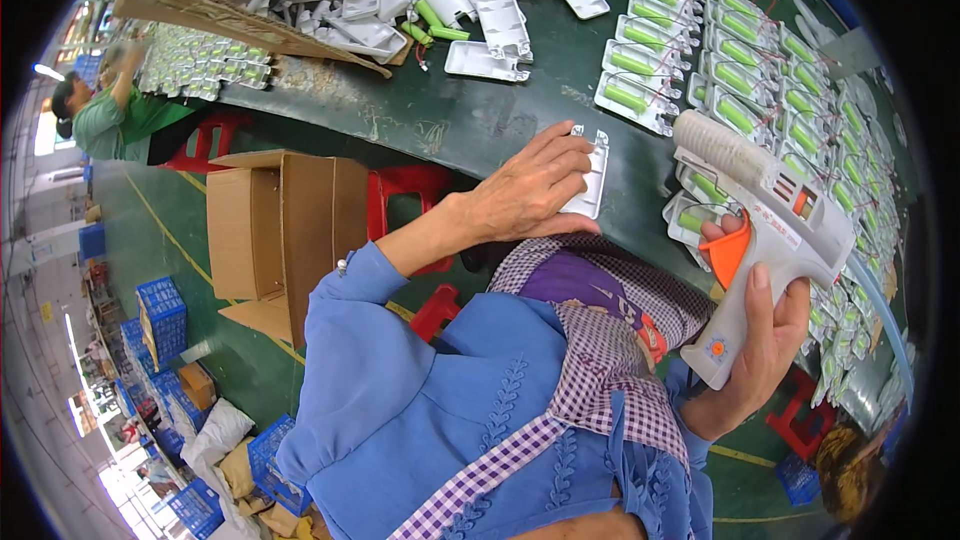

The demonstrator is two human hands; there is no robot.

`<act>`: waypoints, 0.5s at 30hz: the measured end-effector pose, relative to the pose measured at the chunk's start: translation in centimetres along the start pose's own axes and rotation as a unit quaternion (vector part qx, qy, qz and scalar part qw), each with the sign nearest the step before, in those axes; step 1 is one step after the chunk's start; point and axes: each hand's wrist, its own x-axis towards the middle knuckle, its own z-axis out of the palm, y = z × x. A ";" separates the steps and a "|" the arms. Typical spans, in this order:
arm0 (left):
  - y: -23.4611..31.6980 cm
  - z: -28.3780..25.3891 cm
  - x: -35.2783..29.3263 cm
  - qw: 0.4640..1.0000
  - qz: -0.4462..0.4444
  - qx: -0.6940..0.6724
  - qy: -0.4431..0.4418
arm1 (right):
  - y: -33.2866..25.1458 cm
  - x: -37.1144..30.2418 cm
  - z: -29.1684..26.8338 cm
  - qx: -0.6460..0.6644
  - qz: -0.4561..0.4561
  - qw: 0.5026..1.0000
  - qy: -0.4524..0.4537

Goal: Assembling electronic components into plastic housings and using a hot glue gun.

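Observation:
My left hand (532,185) curls over a white plastic half-casing (597,188) at the table's near edge, its fingers across the shell and partly hiding it. In my right hand (768,332) is a grey-white hot glue gun (800,225) with an orange trigger. A finger sits at the trigger, and the gun's ribbed front end points up and left, toward the rows of casings. Those white casings (632,100) hold green cylindrical battery cells with thin wires. The gun is apart from the casing under my left hand.
Loose white shells (500,25) and green cells pile up at the back of the dark green table (400,125), beside an open cardboard carton (240,25). Red stools (405,202), another cardboard box (325,230) and blue crates (160,315) stand below. A person (105,115) works far left.

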 end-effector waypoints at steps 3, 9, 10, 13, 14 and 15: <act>-1.4 -0.3 0.7 0.996 0.053 -0.038 -0.057 | 0.2 0.0 -0.4 -0.026 -0.002 1.000 -0.006; -3.0 -3.2 2.7 0.973 0.121 0.092 -0.172 | 0.3 -0.4 -0.6 -0.033 -0.010 0.999 -0.007; -3.2 -3.4 3.1 0.971 0.123 0.119 -0.168 | 0.2 -0.4 -0.5 -0.032 -0.010 0.999 -0.003; -4.0 -1.2 3.3 0.984 0.087 0.126 -0.094 | 0.2 -0.5 -1.0 -0.020 -0.008 1.000 -0.011; -4.0 -0.8 3.2 0.982 0.071 0.148 -0.087 | 0.2 -0.5 -0.9 -0.010 0.000 1.000 0.000; -3.9 -0.5 3.1 0.981 0.056 0.170 -0.080 | 0.2 -0.5 -0.7 -0.007 0.002 1.000 -0.005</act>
